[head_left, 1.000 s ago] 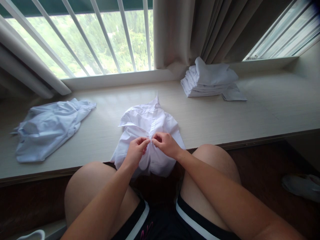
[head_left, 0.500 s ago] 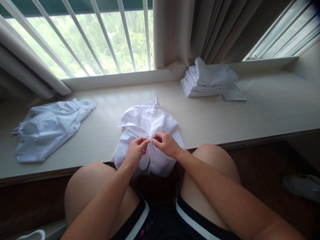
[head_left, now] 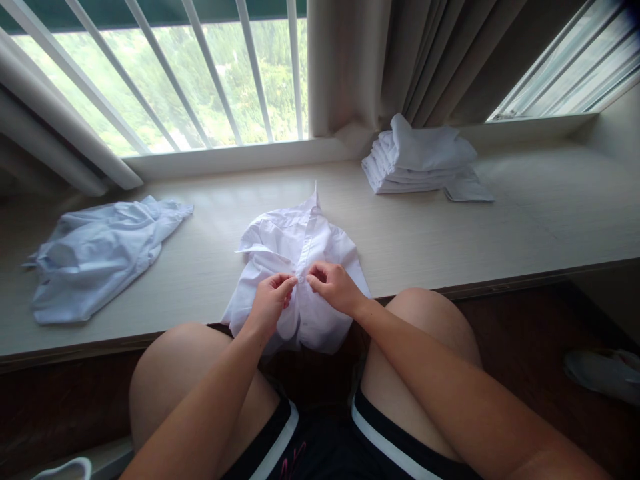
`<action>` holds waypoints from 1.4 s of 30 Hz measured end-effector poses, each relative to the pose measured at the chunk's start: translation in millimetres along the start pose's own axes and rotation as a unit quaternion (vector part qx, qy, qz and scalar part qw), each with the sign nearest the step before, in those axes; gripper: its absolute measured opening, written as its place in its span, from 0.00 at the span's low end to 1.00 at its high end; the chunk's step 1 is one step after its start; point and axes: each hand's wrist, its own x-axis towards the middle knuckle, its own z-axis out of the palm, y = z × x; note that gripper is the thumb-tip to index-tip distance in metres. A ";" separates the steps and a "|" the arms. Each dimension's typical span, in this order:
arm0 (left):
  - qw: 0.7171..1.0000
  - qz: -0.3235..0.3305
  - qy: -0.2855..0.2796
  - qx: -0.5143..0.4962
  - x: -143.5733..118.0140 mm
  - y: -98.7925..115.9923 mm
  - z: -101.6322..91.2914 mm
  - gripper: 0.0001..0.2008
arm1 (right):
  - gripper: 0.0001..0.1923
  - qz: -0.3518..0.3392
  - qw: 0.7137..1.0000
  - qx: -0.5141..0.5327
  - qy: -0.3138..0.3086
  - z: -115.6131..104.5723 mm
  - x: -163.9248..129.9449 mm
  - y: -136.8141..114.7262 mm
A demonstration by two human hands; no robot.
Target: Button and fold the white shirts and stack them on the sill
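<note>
A white shirt point(head_left: 325, 243) lies in front of me on the ledge, its collar pointing toward the window and its lower end hanging over the front edge between my knees. Halfway down its button strip, both hands pinch the cloth. My left hand point(head_left: 273, 297) is closed on the strip from the left, thumb against forefinger. From the right, my right hand point(head_left: 333, 285) pinches the strip's other side, fingers curled. A small button shows in the narrow gap between the fingertips. The fabric gathers into folds below them.
On the left of the pale ledge point(head_left: 430, 257) lies a crumpled white shirt point(head_left: 103, 257). A stack of folded white shirts point(head_left: 420, 160) stands at the back right. Behind are a barred window point(head_left: 215, 87) and grey curtains point(head_left: 350, 67). A shoe point(head_left: 603, 373) is on the floor.
My fingertips have drawn slightly apart, the right hand a little to the right, so a button now shows between them. The shirt stays in place.
</note>
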 end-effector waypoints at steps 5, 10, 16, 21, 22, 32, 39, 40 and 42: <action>1.000 0.010 -0.015 -0.010 -1.1 1.1 3.1 0.18 | 0.11 -0.004 1.000 -0.007 -0.020 0.1 -1.0 -0.9; 1.000 0.011 -0.020 -0.009 -2.7 3.2 4.9 0.17 | 0.10 -0.007 1.000 -0.005 -0.016 1.1 -1.0 -0.9; 1.000 0.014 -0.011 0.004 -1.4 2.4 3.7 0.16 | 0.10 -0.008 1.000 0.003 -0.013 1.6 -0.1 -0.7; 1.000 0.006 0.000 0.000 -0.3 0.1 -0.2 0.15 | 0.09 -0.001 1.000 0.000 0.001 0.0 0.1 -1.2; 1.000 0.006 -0.002 -0.002 -0.2 0.0 -0.5 0.15 | 0.09 0.000 1.000 0.000 0.002 -0.4 0.1 -1.4; 1.000 0.021 -0.018 0.001 -1.6 1.9 4.3 0.16 | 0.09 -0.007 1.000 0.002 -0.019 1.6 -0.8 -0.2; 1.000 0.011 0.000 0.006 -0.4 2.2 1.2 0.15 | 0.08 0.000 1.000 0.017 -0.007 0.0 0.7 0.7; 1.000 0.007 0.003 0.004 0.1 1.8 0.2 0.15 | 0.08 0.002 1.000 0.019 -0.003 -0.6 0.8 0.5; 1.000 0.006 0.003 -0.001 0.9 0.9 -1.1 0.16 | 0.08 0.007 1.000 0.019 0.003 -1.6 0.7 0.0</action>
